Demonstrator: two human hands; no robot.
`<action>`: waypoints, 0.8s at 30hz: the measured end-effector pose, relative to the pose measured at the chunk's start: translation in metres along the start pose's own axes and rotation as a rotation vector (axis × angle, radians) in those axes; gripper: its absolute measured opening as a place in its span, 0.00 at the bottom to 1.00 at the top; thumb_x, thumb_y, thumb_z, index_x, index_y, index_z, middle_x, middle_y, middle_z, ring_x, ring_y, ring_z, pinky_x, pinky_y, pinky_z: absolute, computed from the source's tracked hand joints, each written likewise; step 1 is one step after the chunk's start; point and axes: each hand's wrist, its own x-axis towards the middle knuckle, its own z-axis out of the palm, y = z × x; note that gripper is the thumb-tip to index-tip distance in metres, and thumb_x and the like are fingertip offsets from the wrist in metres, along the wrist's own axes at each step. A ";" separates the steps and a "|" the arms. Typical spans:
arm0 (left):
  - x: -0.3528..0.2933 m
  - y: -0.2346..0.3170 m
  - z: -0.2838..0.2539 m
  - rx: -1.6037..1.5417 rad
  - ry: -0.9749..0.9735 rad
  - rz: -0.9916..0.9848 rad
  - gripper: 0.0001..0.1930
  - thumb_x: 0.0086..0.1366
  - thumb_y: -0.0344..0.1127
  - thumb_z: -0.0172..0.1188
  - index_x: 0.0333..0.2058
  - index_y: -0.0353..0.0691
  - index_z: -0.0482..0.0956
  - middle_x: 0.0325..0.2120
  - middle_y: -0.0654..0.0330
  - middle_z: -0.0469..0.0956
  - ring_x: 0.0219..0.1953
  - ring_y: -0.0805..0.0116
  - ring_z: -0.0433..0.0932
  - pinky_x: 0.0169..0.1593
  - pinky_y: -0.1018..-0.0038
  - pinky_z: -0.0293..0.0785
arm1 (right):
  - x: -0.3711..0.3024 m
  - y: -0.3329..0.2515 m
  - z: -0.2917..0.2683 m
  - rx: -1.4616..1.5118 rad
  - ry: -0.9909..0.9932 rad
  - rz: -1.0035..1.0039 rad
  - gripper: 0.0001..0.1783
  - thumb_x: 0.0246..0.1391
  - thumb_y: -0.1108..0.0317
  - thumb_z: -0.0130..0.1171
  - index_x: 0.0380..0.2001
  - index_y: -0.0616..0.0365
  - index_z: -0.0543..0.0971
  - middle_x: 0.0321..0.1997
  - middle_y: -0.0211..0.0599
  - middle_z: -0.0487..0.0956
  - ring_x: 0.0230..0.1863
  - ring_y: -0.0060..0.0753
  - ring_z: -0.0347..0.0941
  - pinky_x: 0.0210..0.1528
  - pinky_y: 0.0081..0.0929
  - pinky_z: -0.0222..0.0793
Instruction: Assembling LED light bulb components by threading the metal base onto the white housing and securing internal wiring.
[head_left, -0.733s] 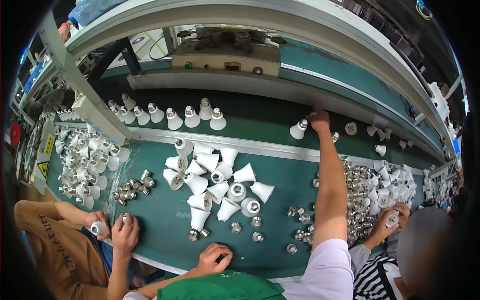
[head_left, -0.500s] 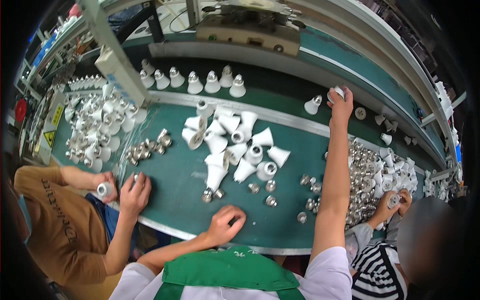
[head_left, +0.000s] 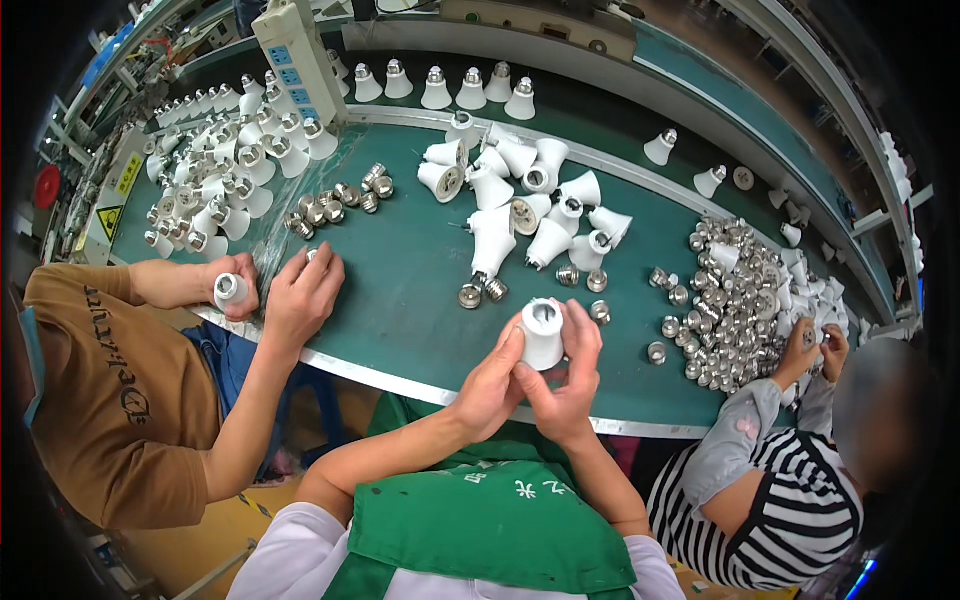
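Observation:
Near the front edge of the green table, a white cone-shaped bulb housing (head_left: 541, 347) is held between my two hands, its narrow open end turned up. My left hand (head_left: 489, 388) grips its left side, with the thumb pressed against it. On the other side my right hand (head_left: 566, 388) has its thumb low and its fingers curled behind the housing. Just beyond lie several loose metal screw caps (head_left: 597, 281). Farther back is a loose pile of white housings (head_left: 492, 238), some on their sides, with pins showing on a few.
Capped housings (head_left: 521, 100) stand along the dark belt behind a metal rail (head_left: 400, 114). At left, a co-worker's hands (head_left: 300, 296) hold parts beside more housings (head_left: 200, 190). Another co-worker's hands (head_left: 815, 350) work at the right by a heap of caps (head_left: 735, 310). A socket post (head_left: 290, 70) rises at back left.
My right hand has come back from the belt, leaving a capped housing standing there. My left hand, empty before, now shares hold of a white housing with the right. The view has shifted.

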 end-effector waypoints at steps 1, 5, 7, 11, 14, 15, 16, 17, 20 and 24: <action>-0.003 0.000 0.002 0.052 0.027 0.081 0.26 0.67 0.52 0.32 0.58 0.44 0.51 0.49 0.62 0.64 0.54 0.67 0.62 0.56 0.63 0.59 | -0.004 -0.002 0.000 -0.146 -0.024 -0.086 0.39 0.39 0.68 0.63 0.55 0.65 0.58 0.52 0.50 0.68 0.54 0.42 0.64 0.59 0.38 0.48; -0.014 0.001 -0.021 0.058 -0.015 0.034 0.25 0.65 0.47 0.43 0.57 0.44 0.52 0.48 0.61 0.65 0.50 0.65 0.67 0.51 0.65 0.69 | -0.007 -0.008 -0.008 -0.316 -0.109 -0.155 0.31 0.41 0.63 0.61 0.49 0.62 0.68 0.51 0.46 0.70 0.54 0.43 0.64 0.59 0.41 0.43; -0.016 -0.003 -0.025 0.009 0.050 0.017 0.24 0.63 0.45 0.47 0.54 0.43 0.55 0.45 0.58 0.68 0.46 0.63 0.71 0.47 0.67 0.72 | -0.002 -0.008 -0.014 -0.172 -0.051 -0.117 0.29 0.39 0.62 0.63 0.47 0.62 0.70 0.49 0.44 0.71 0.50 0.42 0.65 0.53 0.34 0.55; -0.014 -0.006 -0.022 -0.014 0.049 0.013 0.21 0.62 0.45 0.51 0.49 0.43 0.59 0.42 0.56 0.69 0.44 0.62 0.72 0.47 0.67 0.72 | -0.002 -0.009 -0.016 0.039 0.029 0.028 0.23 0.37 0.68 0.64 0.42 0.61 0.74 0.42 0.39 0.72 0.41 0.30 0.67 0.42 0.25 0.63; -0.014 -0.009 -0.024 0.053 0.139 0.023 0.19 0.61 0.39 0.54 0.47 0.43 0.60 0.42 0.56 0.70 0.40 0.64 0.74 0.41 0.70 0.75 | -0.004 -0.009 -0.019 -0.039 0.072 -0.020 0.14 0.39 0.73 0.62 0.34 0.62 0.78 0.35 0.37 0.73 0.35 0.28 0.68 0.37 0.22 0.64; -0.017 -0.009 -0.029 0.134 0.114 -0.009 0.19 0.59 0.37 0.55 0.46 0.43 0.60 0.41 0.57 0.70 0.38 0.65 0.75 0.37 0.72 0.75 | -0.005 -0.010 -0.022 -0.047 0.049 0.005 0.10 0.40 0.74 0.61 0.31 0.63 0.78 0.32 0.37 0.73 0.33 0.26 0.67 0.34 0.21 0.63; -0.019 -0.008 -0.034 0.215 0.087 -0.041 0.19 0.58 0.35 0.56 0.45 0.42 0.60 0.40 0.58 0.71 0.35 0.67 0.75 0.32 0.74 0.76 | -0.006 -0.010 -0.027 -0.056 0.026 0.029 0.07 0.41 0.75 0.60 0.28 0.64 0.79 0.29 0.37 0.72 0.30 0.25 0.67 0.31 0.19 0.63; -0.022 -0.009 -0.039 0.209 0.032 -0.071 0.20 0.55 0.32 0.58 0.44 0.42 0.61 0.38 0.58 0.71 0.32 0.68 0.76 0.26 0.75 0.74 | -0.008 -0.009 -0.033 -0.057 0.025 0.025 0.07 0.41 0.75 0.60 0.28 0.64 0.79 0.29 0.37 0.72 0.30 0.25 0.67 0.31 0.19 0.63; -0.032 -0.006 -0.043 0.284 0.050 -0.065 0.18 0.56 0.35 0.58 0.43 0.42 0.63 0.37 0.57 0.72 0.32 0.67 0.76 0.26 0.76 0.74 | -0.006 -0.001 -0.055 0.094 0.199 0.078 0.04 0.41 0.75 0.60 0.24 0.64 0.78 0.27 0.33 0.72 0.28 0.21 0.66 0.29 0.17 0.61; -0.024 -0.004 -0.041 0.024 0.155 -0.143 0.17 0.64 0.50 0.42 0.42 0.43 0.65 0.37 0.54 0.73 0.26 0.67 0.74 0.24 0.78 0.69 | 0.014 0.015 -0.079 -0.292 0.204 0.036 0.07 0.42 0.73 0.59 0.28 0.65 0.77 0.31 0.38 0.73 0.31 0.31 0.67 0.35 0.23 0.62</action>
